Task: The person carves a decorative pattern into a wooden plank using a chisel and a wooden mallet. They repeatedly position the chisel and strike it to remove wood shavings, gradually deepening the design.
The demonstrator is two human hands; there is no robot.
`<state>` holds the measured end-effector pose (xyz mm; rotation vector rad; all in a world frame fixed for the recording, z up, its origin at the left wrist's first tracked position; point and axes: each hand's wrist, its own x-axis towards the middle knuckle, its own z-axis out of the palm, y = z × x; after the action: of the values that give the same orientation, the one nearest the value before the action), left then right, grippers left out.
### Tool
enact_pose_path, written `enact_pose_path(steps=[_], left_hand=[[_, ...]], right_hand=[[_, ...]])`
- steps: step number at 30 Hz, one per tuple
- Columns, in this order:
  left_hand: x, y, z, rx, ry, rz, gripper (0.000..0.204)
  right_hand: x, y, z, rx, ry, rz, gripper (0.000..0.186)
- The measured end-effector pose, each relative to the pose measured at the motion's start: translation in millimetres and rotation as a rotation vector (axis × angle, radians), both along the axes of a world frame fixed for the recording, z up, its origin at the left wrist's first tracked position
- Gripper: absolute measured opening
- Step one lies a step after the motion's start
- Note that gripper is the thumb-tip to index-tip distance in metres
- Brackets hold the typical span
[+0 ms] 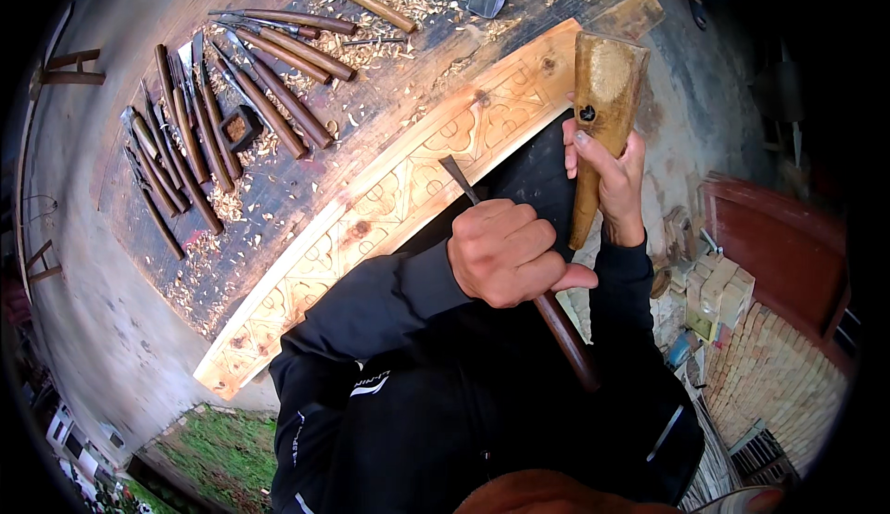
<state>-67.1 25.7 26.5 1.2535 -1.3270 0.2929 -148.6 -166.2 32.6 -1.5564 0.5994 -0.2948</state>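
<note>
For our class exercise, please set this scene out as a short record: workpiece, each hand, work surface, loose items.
Workpiece: long, pale wooden board with a repeating curved pattern
Left hand: closed around a chisel, blade over the board; contact unclear
Right hand: gripping a wooden mallet
Work surface: dark, worn table
Loose items: many wooden-handled tools and scattered shavings

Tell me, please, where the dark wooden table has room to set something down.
The barest patch of the dark wooden table, lightly littered, lies between the brown wooden-handled carving tools and the pale carved wooden plank. Crowded: the left side, under fanned tools; the far edge, under more tools and pale curled shavings.
</note>
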Motion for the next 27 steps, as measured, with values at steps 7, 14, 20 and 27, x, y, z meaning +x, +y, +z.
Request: enact_pose_path(steps=[7,14,20,27], left_hand=[[4.7,-5.4,-3.9,0.030,0.031,0.071,0.056],[6.1,-10.2,-9.0,0.005,0.038,0.110,0.056],[2.9,-14.8,-10.6,-0.016,0.047,0.130,0.055],[3.5,-13.0,-11.3,-0.003,0.050,0.150,0.054]], right_hand=[[-0.8,-1.1,-0.5,-0.003,0.026,0.025,0.054],[1.4,0.5,-0.7,0.042,-0.042,-0.020,0.023],[1.7,0.7,1.9,0.017,-0.004,-0.011,0.033],[3.9,3.5,4.1,-0.019,0.036,0.007,0.057]])
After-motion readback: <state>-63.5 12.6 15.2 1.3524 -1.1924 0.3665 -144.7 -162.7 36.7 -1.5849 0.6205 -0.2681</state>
